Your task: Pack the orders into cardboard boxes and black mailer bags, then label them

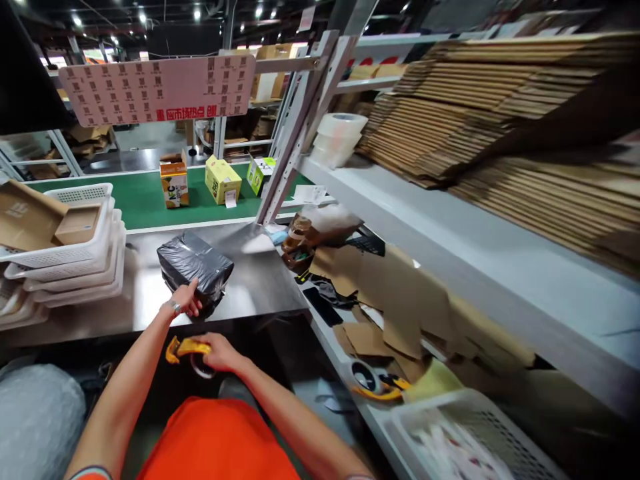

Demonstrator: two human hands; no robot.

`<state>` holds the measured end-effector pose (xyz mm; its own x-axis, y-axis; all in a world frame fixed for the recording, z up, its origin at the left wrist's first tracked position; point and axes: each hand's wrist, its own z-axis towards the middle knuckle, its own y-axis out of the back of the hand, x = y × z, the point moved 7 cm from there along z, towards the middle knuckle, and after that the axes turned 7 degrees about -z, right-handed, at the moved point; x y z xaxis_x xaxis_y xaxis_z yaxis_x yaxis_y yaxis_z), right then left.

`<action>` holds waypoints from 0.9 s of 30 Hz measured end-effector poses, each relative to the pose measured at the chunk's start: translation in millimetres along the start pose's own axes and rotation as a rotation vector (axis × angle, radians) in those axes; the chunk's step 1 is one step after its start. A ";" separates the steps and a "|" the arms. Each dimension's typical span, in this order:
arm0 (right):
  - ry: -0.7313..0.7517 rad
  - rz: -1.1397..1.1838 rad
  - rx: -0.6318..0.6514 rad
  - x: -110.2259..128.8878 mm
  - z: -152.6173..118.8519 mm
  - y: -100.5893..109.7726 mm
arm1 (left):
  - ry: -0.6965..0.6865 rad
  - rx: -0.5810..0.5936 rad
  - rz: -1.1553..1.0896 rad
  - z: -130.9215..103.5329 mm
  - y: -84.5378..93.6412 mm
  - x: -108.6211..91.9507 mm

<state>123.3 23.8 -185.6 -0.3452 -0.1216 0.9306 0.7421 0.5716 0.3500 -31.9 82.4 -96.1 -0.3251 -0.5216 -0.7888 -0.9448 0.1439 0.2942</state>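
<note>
Nearest, below the metal table's front edge: right hand (220, 353) closed round a yellow tape dispenser with a clear tape roll (190, 348), fingers curled. Left hand (187, 299) partly open, fingers spread on the near side of a black plastic-wrapped rectangular package (195, 260); whether it grips or only presses, cannot tell. Package sits on a shiny silver metal table (260, 283), near its front edge.

Lower right: white perforated plastic basket (470, 413) with pale contents, blurred; just beyond it, a second yellow-and-black tape dispenser (377, 381). Flat brown cardboard pieces (395, 293) lie further along that side. Left of package: stacked white perforated plastic baskets (85, 257), an open brown cardboard box (30, 213) in the top one. Upper right: grey shelf (450, 207) with stacked flattened brown cardboard (450, 107) and clear tape rolls (339, 139) at its far end.

Behind table: green conveyor-like surface (135, 203) with orange-and-white carton (175, 181), yellow carton (223, 181), green-and-white carton (259, 175), left to right. Pink printed sign (185, 87) hangs above.
</note>
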 end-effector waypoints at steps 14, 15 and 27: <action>0.481 -0.397 -0.067 123.2 -9.0 225.1 | -0.254 -0.084 -0.744 -49.8 -44.5 -17.8; 0.594 -0.467 -0.071 133.9 -1.2 229.9 | -0.298 -0.140 -0.841 -50.1 -45.3 -28.7; 1.015 -0.896 -0.183 138.4 138.6 279.7 | -0.309 -1.130 -0.492 -70.6 41.3 -3.9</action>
<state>203.5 279.3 26.3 -0.2323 -0.9724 0.0203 0.5815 -0.1221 0.8044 -66.8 31.0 -42.7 -0.0900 -0.0768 -0.9930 -0.4575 -0.8824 0.1098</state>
